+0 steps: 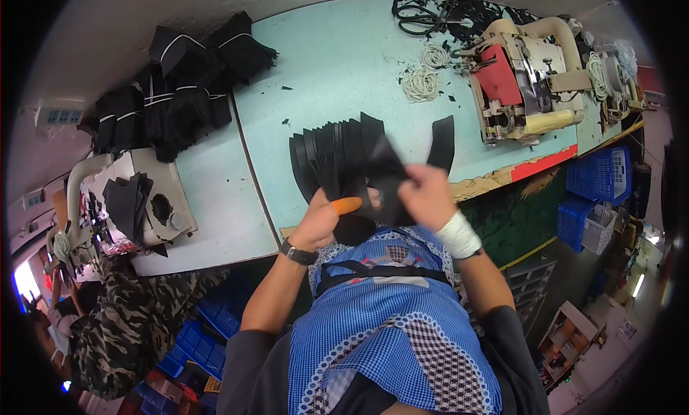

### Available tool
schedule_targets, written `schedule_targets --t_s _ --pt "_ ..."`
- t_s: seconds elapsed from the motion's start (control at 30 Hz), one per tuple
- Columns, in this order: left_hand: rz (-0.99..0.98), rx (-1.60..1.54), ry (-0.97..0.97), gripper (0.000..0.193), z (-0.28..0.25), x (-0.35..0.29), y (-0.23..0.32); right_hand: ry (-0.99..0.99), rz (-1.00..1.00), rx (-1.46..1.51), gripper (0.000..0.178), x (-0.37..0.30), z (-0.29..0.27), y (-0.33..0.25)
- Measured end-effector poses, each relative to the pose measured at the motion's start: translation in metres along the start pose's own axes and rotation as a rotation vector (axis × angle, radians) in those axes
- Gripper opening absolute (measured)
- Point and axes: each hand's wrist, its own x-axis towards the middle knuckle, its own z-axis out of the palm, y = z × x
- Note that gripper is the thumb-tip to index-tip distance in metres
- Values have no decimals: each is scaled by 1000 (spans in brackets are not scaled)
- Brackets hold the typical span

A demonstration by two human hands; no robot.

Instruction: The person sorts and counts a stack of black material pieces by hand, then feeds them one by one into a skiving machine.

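My left hand (316, 221), with an orange sleeve on one finger and a dark watch on the wrist, grips black flat pieces (384, 189) in front of my apron. Opposite it, my right hand (429, 198), wrapped in white at the wrist, has its fingers closed at the edge of these pieces; motion blurs them. Just beyond the left hand, a fanned row of black curved pieces (337, 139) stands on the pale green table (316, 63). One loose black strip (442, 144) lies past my right hand.
At the right stands a machine (527, 81) with a red flap, beside coils of white cord (420, 83). Scissors (420, 19) lie among black scraps. Tied black bundles (179, 56) are stacked at the left, near another machine (147, 200) and a person in camouflage (122, 329). Blue crates (599, 175) sit lower right.
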Motion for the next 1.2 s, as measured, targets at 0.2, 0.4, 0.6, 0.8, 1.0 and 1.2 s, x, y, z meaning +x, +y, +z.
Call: schedule_targets --t_s 0.2,0.4,0.6,0.8,1.0,1.2 --pt "102 -211 132 38 -35 -38 -3 277 -109 -627 38 31 6 78" --pt "11 -145 415 23 -38 -54 -26 -5 -69 -680 92 52 89 3" --pt "126 123 364 25 -29 -22 -7 26 -141 -762 74 45 91 22" --pt "122 164 415 21 -30 -16 -9 -89 -184 -645 71 36 89 6" --pt "91 124 412 18 -37 -6 -3 -110 -117 -596 65 48 84 20" --pt "68 178 382 19 -35 0 -4 -117 -72 -677 38 43 78 23"
